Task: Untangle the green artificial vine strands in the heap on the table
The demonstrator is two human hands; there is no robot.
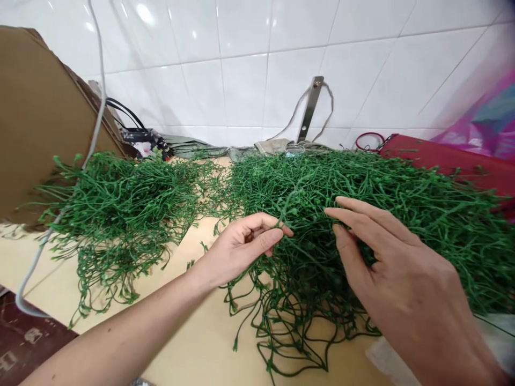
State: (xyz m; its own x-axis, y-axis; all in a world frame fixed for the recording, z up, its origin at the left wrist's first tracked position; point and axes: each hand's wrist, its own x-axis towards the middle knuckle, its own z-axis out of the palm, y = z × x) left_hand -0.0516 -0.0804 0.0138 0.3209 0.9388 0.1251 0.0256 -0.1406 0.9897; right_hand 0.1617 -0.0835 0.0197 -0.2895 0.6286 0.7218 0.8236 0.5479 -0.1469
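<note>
My left hand [247, 244] pinches a thin green stem [288, 205] between thumb and forefinger; the stem rises blurred from the fingertips. It looks like an artificial plant stem with small budded ends. To the right, my right hand [402, 273] hovers over the stems with its fingers stretched and thumb apart, nothing visible between them. Beneath and behind both hands spreads a large heap of green stems [362, 182], its loose ends trailing towards me. A smaller pile of green stems [129, 198] lies on the left.
The pale yellow table [201, 332] backs onto a white tiled wall [241, 64]. A brown cardboard box [36, 118] stands at the left, with a grey cable [96, 128] hanging in front. A metal bracket [311, 107] leans by the wall. At the right are a red bag [438, 161] and pink plastic [483, 123].
</note>
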